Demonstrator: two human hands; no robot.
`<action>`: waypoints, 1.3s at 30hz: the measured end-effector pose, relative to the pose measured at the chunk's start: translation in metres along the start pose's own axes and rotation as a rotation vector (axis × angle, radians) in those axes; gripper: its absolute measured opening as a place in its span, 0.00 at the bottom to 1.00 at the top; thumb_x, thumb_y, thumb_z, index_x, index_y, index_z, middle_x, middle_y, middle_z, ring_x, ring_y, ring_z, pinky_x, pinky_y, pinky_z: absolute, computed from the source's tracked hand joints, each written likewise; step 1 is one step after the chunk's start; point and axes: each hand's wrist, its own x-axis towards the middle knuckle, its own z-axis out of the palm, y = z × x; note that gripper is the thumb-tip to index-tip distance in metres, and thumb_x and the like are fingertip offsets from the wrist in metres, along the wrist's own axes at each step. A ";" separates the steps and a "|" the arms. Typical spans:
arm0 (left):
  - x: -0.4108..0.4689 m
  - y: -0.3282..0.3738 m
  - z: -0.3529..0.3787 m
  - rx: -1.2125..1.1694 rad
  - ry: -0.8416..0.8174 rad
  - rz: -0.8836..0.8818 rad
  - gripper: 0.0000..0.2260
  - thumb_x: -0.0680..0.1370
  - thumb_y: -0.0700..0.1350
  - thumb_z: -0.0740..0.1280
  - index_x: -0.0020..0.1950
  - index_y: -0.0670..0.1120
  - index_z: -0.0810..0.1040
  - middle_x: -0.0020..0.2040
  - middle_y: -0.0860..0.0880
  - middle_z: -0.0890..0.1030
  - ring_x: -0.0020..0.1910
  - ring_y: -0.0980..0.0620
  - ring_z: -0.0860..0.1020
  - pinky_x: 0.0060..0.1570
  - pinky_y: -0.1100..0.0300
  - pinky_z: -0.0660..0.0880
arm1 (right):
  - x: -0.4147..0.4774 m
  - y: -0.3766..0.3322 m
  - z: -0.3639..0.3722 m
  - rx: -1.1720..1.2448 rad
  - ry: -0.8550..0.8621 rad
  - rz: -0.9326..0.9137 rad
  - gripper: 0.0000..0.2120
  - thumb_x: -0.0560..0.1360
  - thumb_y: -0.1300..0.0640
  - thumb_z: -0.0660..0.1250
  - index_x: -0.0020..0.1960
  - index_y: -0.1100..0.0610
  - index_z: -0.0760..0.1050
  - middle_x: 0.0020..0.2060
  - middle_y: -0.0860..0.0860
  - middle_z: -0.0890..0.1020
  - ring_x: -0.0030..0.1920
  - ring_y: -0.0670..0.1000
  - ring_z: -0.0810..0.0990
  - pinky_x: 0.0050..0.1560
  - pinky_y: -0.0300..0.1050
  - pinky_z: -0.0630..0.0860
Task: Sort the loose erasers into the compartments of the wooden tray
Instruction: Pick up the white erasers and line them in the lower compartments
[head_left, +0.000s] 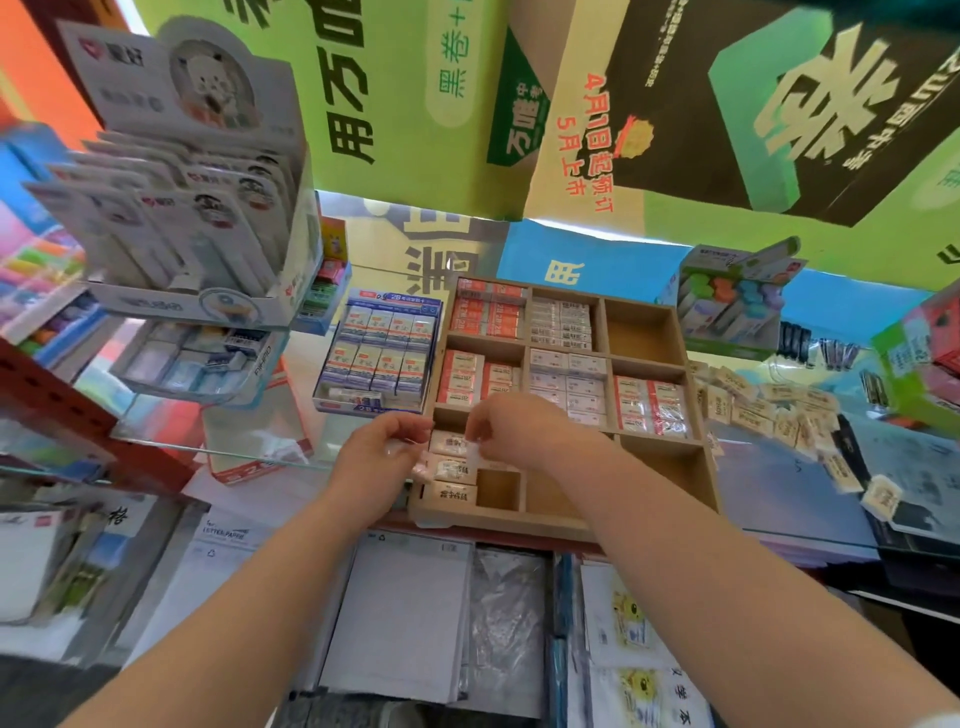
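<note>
A wooden tray (701, 415) with a grid of compartments lies on a glass counter. Its far and middle cells hold wrapped erasers with orange (485, 312) and white (563, 319) sleeves; the far right cell (641, 332) shows bare wood. Both my hands meet over the near left compartment, where beige wrapped erasers (451, 470) lie stacked. My left hand (382, 447) and my right hand (506, 423) pinch a wrapped eraser (457, 444) between their fingertips. A heap of loose beige erasers (769, 410) lies on the glass to the right of the tray.
A blue box of erasers (382, 353) stands just left of the tray. A tall display of carded items (197, 208) rises at the left. Boxes of coloured stationery (732, 301) sit at the right. Paper pads (405, 613) lie below the counter edge.
</note>
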 end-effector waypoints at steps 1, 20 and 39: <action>0.000 0.000 0.000 0.104 -0.096 0.034 0.14 0.75 0.33 0.59 0.44 0.52 0.75 0.44 0.53 0.75 0.44 0.56 0.73 0.40 0.68 0.69 | 0.000 0.004 -0.002 0.068 -0.011 0.014 0.11 0.72 0.62 0.65 0.53 0.54 0.77 0.53 0.51 0.79 0.52 0.49 0.76 0.54 0.43 0.74; 0.014 0.037 0.029 1.407 -0.733 0.341 0.18 0.77 0.41 0.55 0.64 0.55 0.69 0.57 0.48 0.76 0.54 0.47 0.74 0.49 0.58 0.72 | -0.013 0.027 0.003 0.542 0.070 0.098 0.09 0.74 0.60 0.63 0.53 0.52 0.73 0.45 0.48 0.75 0.45 0.48 0.75 0.29 0.33 0.71; 0.008 -0.014 -0.001 0.263 -0.286 -0.012 0.13 0.76 0.40 0.59 0.43 0.60 0.72 0.42 0.57 0.73 0.38 0.54 0.74 0.38 0.58 0.76 | -0.004 0.003 0.011 0.046 -0.202 -0.035 0.11 0.71 0.61 0.66 0.51 0.50 0.79 0.49 0.48 0.80 0.48 0.46 0.75 0.51 0.40 0.71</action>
